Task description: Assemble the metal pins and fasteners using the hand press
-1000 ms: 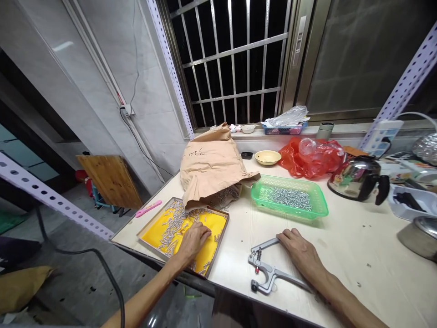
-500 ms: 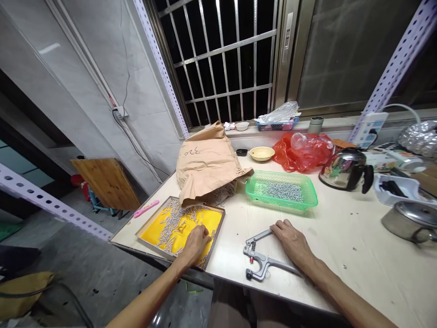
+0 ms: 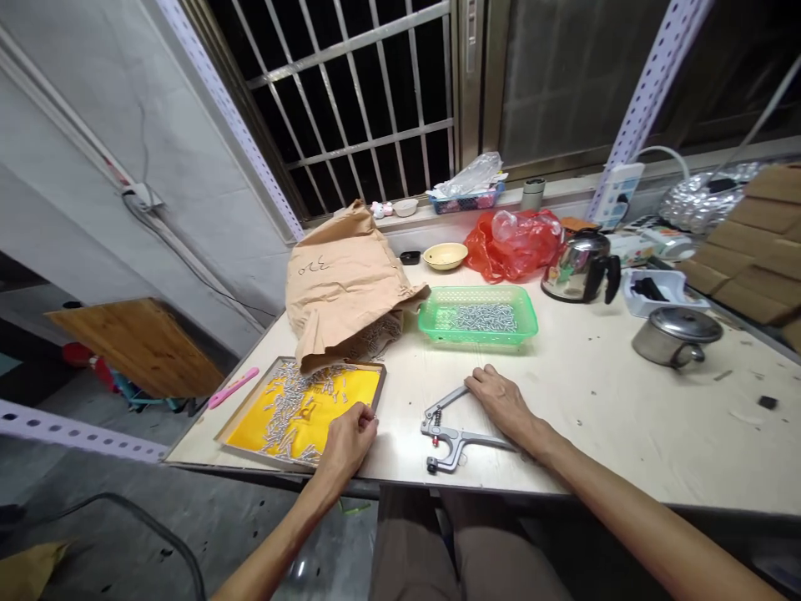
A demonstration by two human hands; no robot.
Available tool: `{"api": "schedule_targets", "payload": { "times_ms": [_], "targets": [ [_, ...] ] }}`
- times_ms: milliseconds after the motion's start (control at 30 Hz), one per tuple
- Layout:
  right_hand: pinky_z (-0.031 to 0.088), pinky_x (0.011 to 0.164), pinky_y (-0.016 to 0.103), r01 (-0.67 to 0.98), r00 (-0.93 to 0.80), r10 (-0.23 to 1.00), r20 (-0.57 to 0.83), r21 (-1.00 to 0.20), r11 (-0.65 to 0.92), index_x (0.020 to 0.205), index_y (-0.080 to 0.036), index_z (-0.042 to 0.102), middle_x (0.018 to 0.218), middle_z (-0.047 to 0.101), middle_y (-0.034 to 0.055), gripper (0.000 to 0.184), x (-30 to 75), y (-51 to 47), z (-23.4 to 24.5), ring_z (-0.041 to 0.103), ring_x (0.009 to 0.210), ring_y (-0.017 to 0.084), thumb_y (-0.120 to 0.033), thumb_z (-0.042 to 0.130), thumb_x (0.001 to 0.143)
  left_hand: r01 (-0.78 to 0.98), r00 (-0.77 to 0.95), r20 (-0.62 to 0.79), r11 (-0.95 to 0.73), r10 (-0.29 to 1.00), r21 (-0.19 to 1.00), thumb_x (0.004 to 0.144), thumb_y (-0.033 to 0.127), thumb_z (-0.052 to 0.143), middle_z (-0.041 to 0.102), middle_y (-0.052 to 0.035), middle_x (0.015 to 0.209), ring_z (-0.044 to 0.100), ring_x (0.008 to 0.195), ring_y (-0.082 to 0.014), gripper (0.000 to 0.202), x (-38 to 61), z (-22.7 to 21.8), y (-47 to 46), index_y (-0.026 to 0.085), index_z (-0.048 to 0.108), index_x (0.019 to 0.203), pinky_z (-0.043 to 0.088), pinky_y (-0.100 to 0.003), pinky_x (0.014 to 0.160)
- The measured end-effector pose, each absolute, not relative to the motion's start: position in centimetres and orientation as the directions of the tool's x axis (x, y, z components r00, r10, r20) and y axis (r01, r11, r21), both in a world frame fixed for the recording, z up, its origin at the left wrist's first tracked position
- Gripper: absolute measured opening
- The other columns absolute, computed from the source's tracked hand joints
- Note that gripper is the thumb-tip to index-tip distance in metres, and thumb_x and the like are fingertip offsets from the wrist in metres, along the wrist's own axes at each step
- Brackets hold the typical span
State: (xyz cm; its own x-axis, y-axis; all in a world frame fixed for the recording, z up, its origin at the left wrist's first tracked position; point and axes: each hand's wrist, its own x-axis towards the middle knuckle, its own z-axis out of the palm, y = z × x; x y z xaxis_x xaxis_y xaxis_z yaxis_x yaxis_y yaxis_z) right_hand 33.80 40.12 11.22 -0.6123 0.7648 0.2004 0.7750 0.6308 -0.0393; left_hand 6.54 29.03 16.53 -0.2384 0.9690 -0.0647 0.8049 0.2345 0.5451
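My left hand is over the right edge of a shallow tray with a yellow bottom. Its thumb and fingers are pinched together, and whatever they hold is too small to make out. Small silvery metal pieces lie scattered in the tray, thickest on its left half. On the table, my right hand is closed around the upper handle of grey snap-fastener pliers. The pliers lie with their jaws spread, a spring and a red tip showing between them, and the head turned toward my left hand.
Behind the tray leans a brown paper bag with more metal pieces at its mouth. A green basket holds similar pieces. Farther back are a yellow bowl, a red plastic bag and a kettle; a lidded pot stands right.
My left hand has drawn from inside the tray to its right edge, fingers pinched. The view has swung to the right. My right hand stays at the pliers.
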Motion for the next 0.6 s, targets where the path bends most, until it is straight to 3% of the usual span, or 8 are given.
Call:
{"api": "schedule_targets", "payload": {
  "times_ms": [67,133,333,467,600],
  "targets": [
    [0.035,0.066,0.028,0.779,-0.613,0.769,0.181,-0.024,0.626,0.086,-0.017,0.056,0.09,0.052,0.0057,0.019,33.8,40.3,11.4,0.043,0.089,0.021,-0.003,0.047,0.095,0.583,-0.185,-0.225,0.291,0.957,0.759,0.076,0.03,0.052,0.054,0.0021,0.064,0.052,0.052,-0.013,0.015,8.9,16.7,29.1,0.016,0.053,0.08,0.04,-0.019,0.044],
    [0.034,0.065,0.027,0.785,-0.608,0.777,0.164,-0.022,0.619,0.086,-0.017,0.056,0.09,0.052,0.0062,0.019,33.7,40.4,11.5,0.043,0.089,0.022,-0.003,0.047,0.095,0.411,-0.103,-0.357,0.367,0.928,0.834,0.07,0.043,0.056,0.053,0.0023,0.061,0.047,0.045,-0.0116,0.029,11.1,16.5,29.0,0.015,0.053,0.079,0.035,-0.018,0.035],
    [0.036,0.067,0.028,0.781,-0.612,0.776,0.15,-0.038,0.623,0.089,-0.016,0.057,0.093,0.052,0.0066,0.016,33.8,40.6,11.7,0.042,0.091,0.022,-0.007,0.047,0.097,0.262,0.004,-0.556,0.535,0.831,0.803,0.056,0.058,0.064,0.045,0.0044,0.047,0.032,0.037,-0.0053,0.047,13.7,14.8,29.5,0.014,0.052,0.068,0.022,-0.014,0.031],
    [0.036,0.066,0.029,0.781,-0.611,0.777,0.152,-0.043,0.623,0.089,-0.016,0.057,0.092,0.052,0.006,0.016,33.9,40.6,11.9,0.042,0.09,0.022,-0.008,0.047,0.098,0.308,-0.006,-0.589,0.561,0.808,0.768,0.051,0.06,0.065,0.043,0.006,0.042,0.029,0.033,-0.0048,0.051,13.5,14.3,30.0,0.014,0.054,0.069,0.019,-0.016,0.031],
    [0.037,0.067,0.03,0.778,-0.612,0.774,0.165,-0.052,0.626,0.09,-0.016,0.058,0.092,0.052,0.0068,0.014,33.9,40.7,12.0,0.042,0.091,0.023,-0.009,0.048,0.098,0.423,0.061,-0.586,0.511,0.808,0.748,0.056,0.063,0.061,0.04,0.0051,0.036,0.028,0.03,-0.0052,0.048,13.5,14.2,30.6,0.016,0.05,0.058,0.015,-0.018,0.031]
  ]
}}
